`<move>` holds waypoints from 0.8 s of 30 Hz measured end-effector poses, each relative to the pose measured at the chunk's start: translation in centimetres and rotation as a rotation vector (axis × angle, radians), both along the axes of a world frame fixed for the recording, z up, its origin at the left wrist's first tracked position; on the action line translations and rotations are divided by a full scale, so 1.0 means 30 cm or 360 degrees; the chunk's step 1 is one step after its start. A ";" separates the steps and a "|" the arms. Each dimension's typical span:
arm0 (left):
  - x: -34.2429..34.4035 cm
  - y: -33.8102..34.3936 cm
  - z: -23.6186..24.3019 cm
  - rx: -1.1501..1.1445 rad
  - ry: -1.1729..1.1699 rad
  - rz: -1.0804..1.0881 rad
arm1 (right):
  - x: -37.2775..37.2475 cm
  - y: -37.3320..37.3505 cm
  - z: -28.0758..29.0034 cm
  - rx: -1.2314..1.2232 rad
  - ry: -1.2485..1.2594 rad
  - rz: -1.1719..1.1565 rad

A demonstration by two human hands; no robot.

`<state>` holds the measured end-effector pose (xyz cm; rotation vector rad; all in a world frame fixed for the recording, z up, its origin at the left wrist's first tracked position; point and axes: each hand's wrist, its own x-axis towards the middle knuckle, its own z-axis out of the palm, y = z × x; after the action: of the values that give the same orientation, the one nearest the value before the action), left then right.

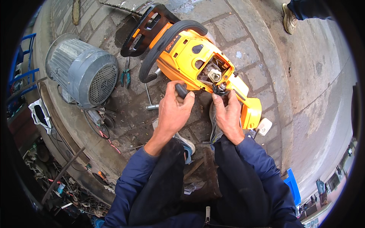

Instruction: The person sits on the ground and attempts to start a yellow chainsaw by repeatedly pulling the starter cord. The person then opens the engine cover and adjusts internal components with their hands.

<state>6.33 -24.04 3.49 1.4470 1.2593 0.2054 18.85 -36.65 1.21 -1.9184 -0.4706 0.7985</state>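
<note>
An orange chainsaw body (188,47) with a black wraparound handle (144,60) lies on the paving in front of me. An opening in its top shows grimy inner parts, among them a pale metal piece (215,75). My left hand (175,108) closes round a short dark rounded object (181,90) beside the saw's near edge; its kind is unclear. By the opening's near corner, my right hand (228,116) pinches a small dark part (221,88) with a shiny metal tip, possibly a spark plug. The fingers hide some of it.
A grey electric motor (81,70) stands at the left. Pliers with teal handles (125,76) and a metal T-handle wrench (152,106) lie between it and the saw. A white block-shaped object (264,126) sits near the saw's rear. Another person's shoe (289,19) shows at top right.
</note>
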 end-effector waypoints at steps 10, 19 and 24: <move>0.003 0.003 -0.031 -0.0460 -0.0581 0.0252 | 0.045 -0.001 0.013 -0.0073 -0.0245 0.0259; -0.028 0.033 -0.027 -0.0483 -0.0562 0.0124 | 0.018 -0.010 -0.008 -0.0038 -0.0219 0.0202; -0.006 0.060 0.008 -0.0738 -0.0498 0.0074 | 0.026 -0.018 -0.010 -0.0107 -0.0176 0.0175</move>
<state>6.14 -22.23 3.74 0.9459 1.0013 0.1511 19.62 -37.18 0.91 -2.0203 -0.6283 0.7898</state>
